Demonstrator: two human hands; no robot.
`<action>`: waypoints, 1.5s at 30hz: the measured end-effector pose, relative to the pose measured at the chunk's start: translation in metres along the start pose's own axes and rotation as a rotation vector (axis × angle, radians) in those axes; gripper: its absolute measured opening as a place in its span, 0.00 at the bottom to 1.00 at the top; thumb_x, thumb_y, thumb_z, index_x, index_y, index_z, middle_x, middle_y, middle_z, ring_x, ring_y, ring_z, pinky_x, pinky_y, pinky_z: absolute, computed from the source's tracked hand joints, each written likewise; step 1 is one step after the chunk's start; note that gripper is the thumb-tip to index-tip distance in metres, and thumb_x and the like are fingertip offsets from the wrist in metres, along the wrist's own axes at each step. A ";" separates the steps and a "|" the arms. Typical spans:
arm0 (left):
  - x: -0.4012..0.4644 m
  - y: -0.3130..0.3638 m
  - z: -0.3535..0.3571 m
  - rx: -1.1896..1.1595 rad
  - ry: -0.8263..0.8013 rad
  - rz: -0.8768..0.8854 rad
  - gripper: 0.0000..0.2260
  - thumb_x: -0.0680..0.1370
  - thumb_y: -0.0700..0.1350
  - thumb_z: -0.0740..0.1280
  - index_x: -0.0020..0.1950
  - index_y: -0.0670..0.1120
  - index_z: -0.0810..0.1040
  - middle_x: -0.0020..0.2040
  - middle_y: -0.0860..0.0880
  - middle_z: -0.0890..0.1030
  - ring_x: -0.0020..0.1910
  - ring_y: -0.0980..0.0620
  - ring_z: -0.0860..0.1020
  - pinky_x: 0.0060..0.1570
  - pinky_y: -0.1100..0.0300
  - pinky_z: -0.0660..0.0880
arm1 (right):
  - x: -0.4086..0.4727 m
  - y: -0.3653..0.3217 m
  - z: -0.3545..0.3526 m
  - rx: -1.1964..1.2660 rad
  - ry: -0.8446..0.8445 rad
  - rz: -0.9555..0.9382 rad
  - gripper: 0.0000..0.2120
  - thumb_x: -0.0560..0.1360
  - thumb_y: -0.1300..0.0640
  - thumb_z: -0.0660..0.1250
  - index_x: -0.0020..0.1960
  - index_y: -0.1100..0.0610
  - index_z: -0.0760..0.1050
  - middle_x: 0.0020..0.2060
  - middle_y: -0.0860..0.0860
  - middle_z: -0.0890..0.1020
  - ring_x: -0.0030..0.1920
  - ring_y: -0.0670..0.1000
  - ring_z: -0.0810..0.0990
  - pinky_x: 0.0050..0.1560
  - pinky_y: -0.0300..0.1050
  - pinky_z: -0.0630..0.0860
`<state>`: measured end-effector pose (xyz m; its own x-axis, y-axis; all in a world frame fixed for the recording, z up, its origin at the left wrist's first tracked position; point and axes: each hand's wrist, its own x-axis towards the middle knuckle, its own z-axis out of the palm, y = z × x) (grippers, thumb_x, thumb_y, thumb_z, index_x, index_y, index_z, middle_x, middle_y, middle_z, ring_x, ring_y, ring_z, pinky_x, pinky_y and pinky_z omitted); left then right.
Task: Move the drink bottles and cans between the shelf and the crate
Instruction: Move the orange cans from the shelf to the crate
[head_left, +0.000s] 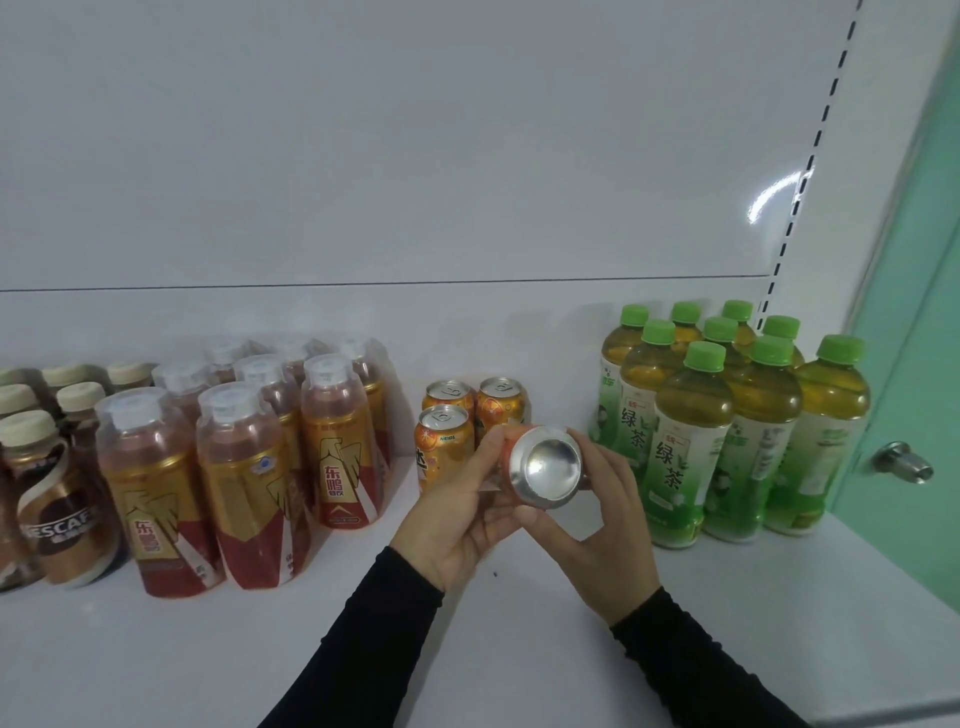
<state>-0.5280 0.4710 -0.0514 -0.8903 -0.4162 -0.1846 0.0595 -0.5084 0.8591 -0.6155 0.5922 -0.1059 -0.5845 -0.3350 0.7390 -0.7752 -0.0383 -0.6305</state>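
An orange drink can (545, 464) lies on its side between both hands, its silver bottom facing me, just above the white shelf (519, 649). My left hand (462, 514) grips it from the left, thumb over the top. My right hand (597, 525) cups it from the right and below. Right behind it stand three upright orange cans (447, 431). Green-capped green tea bottles (727, 415) stand in a group on the right. Red and gold bottles (244, 457) with clear caps stand on the left. No crate is in view.
Brown coffee bottles (47, 499) with cream caps fill the far left of the shelf. The white back panel (415, 156) rises behind everything. A slotted upright (800, 208) and a green door (914, 312) with a metal knob (901, 460) bound the right side.
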 end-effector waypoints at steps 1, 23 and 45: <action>0.000 -0.001 0.000 0.011 -0.011 0.032 0.18 0.76 0.53 0.70 0.60 0.43 0.81 0.47 0.38 0.86 0.37 0.46 0.85 0.29 0.60 0.80 | -0.001 0.000 -0.001 0.013 -0.011 0.008 0.36 0.68 0.33 0.70 0.70 0.47 0.66 0.63 0.45 0.73 0.63 0.35 0.71 0.59 0.27 0.69; 0.002 -0.010 -0.004 0.641 -0.194 0.694 0.32 0.66 0.38 0.79 0.68 0.51 0.74 0.63 0.50 0.81 0.67 0.47 0.76 0.67 0.55 0.73 | 0.000 0.026 0.002 0.098 -0.149 0.245 0.34 0.67 0.61 0.80 0.66 0.42 0.71 0.59 0.37 0.80 0.60 0.40 0.78 0.60 0.34 0.74; -0.008 -0.005 -0.013 0.449 -0.064 0.705 0.28 0.68 0.34 0.78 0.61 0.58 0.75 0.57 0.56 0.81 0.56 0.56 0.80 0.50 0.62 0.78 | -0.018 -0.013 -0.035 -0.313 -0.176 0.068 0.33 0.72 0.39 0.72 0.70 0.55 0.72 0.64 0.46 0.75 0.64 0.42 0.73 0.63 0.28 0.66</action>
<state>-0.5151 0.4677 -0.0602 -0.7366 -0.4734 0.4831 0.4390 0.2088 0.8739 -0.6037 0.6312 -0.1027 -0.6081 -0.4850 0.6285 -0.7877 0.2704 -0.5535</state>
